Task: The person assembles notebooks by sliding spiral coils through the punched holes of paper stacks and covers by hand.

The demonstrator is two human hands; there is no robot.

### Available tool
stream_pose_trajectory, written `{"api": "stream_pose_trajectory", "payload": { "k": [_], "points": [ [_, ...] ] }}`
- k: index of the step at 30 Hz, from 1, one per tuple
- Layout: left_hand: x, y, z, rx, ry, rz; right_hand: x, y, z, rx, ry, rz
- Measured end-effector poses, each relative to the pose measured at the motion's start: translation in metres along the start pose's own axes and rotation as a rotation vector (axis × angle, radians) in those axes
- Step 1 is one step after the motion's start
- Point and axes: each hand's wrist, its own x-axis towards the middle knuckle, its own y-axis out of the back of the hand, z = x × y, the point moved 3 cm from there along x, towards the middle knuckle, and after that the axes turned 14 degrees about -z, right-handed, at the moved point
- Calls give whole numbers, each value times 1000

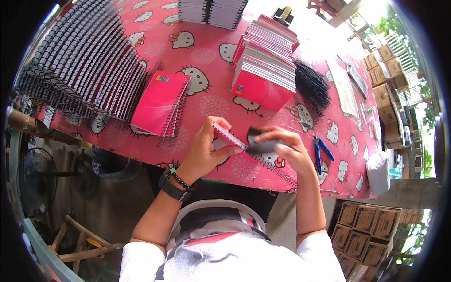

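Observation:
My left hand [209,143] grips a small notebook [229,136] by its sides, its punched edge turned up. From the near end of that edge a dark spiral binding coil [272,165] stretches to the lower right over the tablecloth. Beside the notebook, my right hand [284,143] is partly smeared by motion. Its fingers are bent over a dark grey curved piece [257,137], whose kind I cannot make out, close to the coil's start. To the right of this hand lie blue-handled pliers [323,152].
Bound notebooks form a tall stack [89,61] at the left, with pink spiral notebooks [159,103] beside it. Pink-covered books [265,82] stand in a block beyond my hands. Loose black coils [312,82] lie to its right. Cartons [361,230] stand below right.

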Motion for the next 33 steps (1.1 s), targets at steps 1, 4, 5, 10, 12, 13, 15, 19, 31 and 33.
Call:
{"api": "stream_pose_trajectory", "payload": {
  "k": [1,4,5,10,12,13,15,19,31,33],
  "points": [
    [0,-2,-4,10,-33,-15,3,6,2,-217,-156,55],
    [0,-5,-9,34,-108,-34,1,4,-11,123,180,-90],
    [1,-5,-10,38,-117,-21,-1,-1,-15,280,310,-165],
    [1,-3,-7,48,-129,-5,3,7,-13,-11,88,-32],
    [1,-3,-12,69,-156,6,5,-1,-21,229,273,-177],
    [2,-3,-10,83,-142,1,9,0,-19,-120,144,-60],
    [2,-2,-7,111,-112,-7,11,8,-14,-299,-149,68],
    [2,-3,-9,13,-51,-82,14,0,-12,100,249,-140],
    [18,-9,52,499,-196,-24,9,-41,-64,-488,398,229],
    [19,-8,69,460,-205,-7,8,-43,-62,-434,398,326]
  ]
}}
